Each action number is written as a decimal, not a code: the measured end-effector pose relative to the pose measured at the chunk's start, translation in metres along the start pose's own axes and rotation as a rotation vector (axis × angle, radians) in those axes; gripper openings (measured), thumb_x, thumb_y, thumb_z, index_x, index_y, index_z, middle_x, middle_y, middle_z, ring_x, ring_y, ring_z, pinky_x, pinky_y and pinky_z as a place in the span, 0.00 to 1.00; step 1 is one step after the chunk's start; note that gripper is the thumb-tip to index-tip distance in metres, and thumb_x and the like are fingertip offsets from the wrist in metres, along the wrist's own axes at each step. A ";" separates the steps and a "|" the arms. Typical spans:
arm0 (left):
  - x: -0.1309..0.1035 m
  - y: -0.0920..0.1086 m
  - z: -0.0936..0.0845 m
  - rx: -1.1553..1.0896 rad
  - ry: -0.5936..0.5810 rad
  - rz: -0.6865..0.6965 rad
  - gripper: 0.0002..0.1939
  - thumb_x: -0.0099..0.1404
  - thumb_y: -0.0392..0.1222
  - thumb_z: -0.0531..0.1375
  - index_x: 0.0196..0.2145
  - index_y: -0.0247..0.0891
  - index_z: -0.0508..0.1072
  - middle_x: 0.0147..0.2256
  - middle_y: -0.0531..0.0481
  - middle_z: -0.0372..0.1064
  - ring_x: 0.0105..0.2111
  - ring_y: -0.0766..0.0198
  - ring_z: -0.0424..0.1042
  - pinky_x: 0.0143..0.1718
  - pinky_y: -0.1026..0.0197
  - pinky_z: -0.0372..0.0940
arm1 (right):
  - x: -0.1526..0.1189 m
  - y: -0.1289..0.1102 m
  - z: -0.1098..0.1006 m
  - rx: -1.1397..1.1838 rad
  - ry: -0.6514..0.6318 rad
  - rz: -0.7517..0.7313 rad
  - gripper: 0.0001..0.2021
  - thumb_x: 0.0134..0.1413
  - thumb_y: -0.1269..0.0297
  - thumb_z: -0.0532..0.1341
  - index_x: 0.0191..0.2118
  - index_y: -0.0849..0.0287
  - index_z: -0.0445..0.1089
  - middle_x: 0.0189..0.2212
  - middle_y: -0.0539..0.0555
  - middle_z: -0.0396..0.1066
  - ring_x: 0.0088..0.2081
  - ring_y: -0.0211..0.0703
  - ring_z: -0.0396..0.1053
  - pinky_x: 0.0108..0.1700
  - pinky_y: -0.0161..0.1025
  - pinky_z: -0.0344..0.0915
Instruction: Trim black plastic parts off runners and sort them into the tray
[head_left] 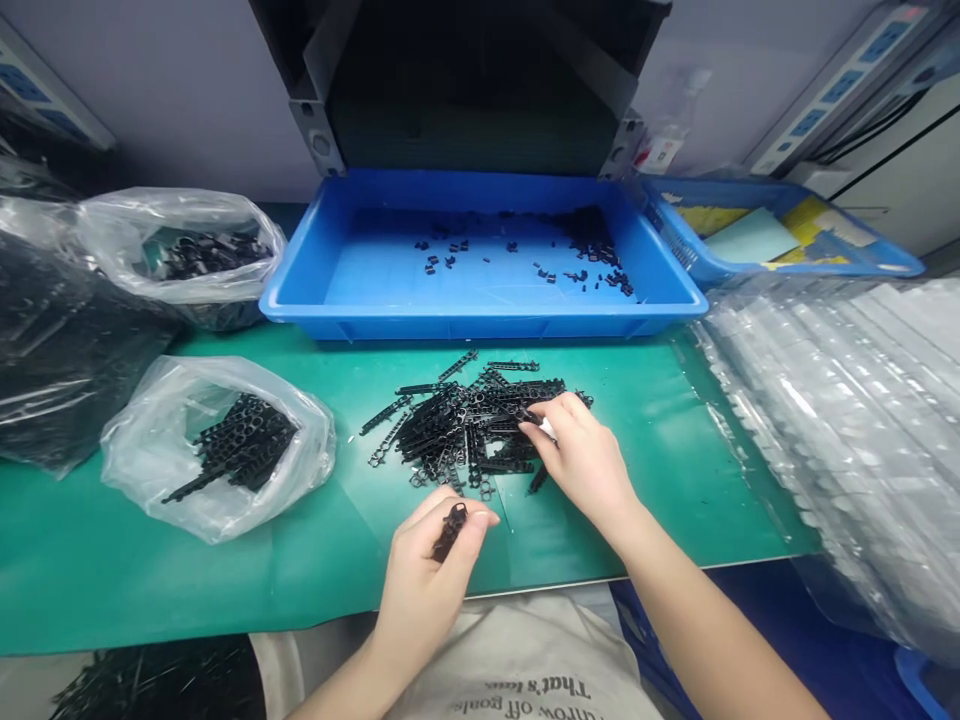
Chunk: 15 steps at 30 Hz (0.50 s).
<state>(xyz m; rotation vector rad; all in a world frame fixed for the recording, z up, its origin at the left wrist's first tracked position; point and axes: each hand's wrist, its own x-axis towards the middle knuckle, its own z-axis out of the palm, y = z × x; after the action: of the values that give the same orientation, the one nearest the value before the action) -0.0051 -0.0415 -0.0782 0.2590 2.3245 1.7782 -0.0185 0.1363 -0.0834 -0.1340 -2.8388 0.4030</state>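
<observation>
Two hands: left hand point(431, 570) pinches black strip point(450, 528) nr mat edge; right hand point(581, 455) grips pile point(469, 425) piece.

We see left hand point(431, 560) pinching a black strip point(450, 530); right hand point(581, 455) on the pile of black strips point(465, 425), green tabletop point(660, 480), blue tray point(480, 300) behind.

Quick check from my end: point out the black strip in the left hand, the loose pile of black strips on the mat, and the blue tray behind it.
Black strip point(450, 530), head view, its middle between the fingertips.
Pile of black strips point(457, 425), head view, centre of the heap.
Blue tray point(480, 325), head view, its front wall.
</observation>
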 end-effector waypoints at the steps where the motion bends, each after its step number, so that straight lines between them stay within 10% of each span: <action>1: 0.001 -0.001 -0.002 0.031 0.004 0.041 0.11 0.60 0.40 0.54 0.24 0.39 0.73 0.22 0.52 0.62 0.20 0.68 0.59 0.23 0.66 0.56 | 0.000 0.002 -0.002 0.032 0.033 -0.009 0.05 0.54 0.66 0.55 0.35 0.60 0.67 0.32 0.54 0.68 0.29 0.42 0.68 0.24 0.34 0.60; 10: 0.016 -0.003 -0.013 0.307 0.045 0.586 0.20 0.58 0.28 0.55 0.47 0.45 0.68 0.43 0.49 0.68 0.45 0.59 0.64 0.48 0.56 0.59 | -0.019 0.006 -0.040 0.273 0.138 -0.112 0.05 0.57 0.68 0.53 0.31 0.58 0.63 0.27 0.52 0.64 0.28 0.37 0.64 0.29 0.33 0.61; 15: 0.023 0.003 0.006 0.173 -0.195 0.468 0.18 0.60 0.33 0.54 0.49 0.41 0.67 0.47 0.46 0.67 0.48 0.57 0.63 0.49 0.55 0.60 | -0.022 -0.006 -0.045 0.467 -0.008 -0.110 0.06 0.56 0.69 0.53 0.29 0.58 0.63 0.25 0.50 0.63 0.27 0.36 0.63 0.29 0.33 0.60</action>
<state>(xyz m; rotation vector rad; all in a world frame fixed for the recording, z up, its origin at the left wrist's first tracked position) -0.0253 -0.0296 -0.0781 1.0285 2.4100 1.6323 0.0147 0.1397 -0.0458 0.1160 -2.6575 1.0212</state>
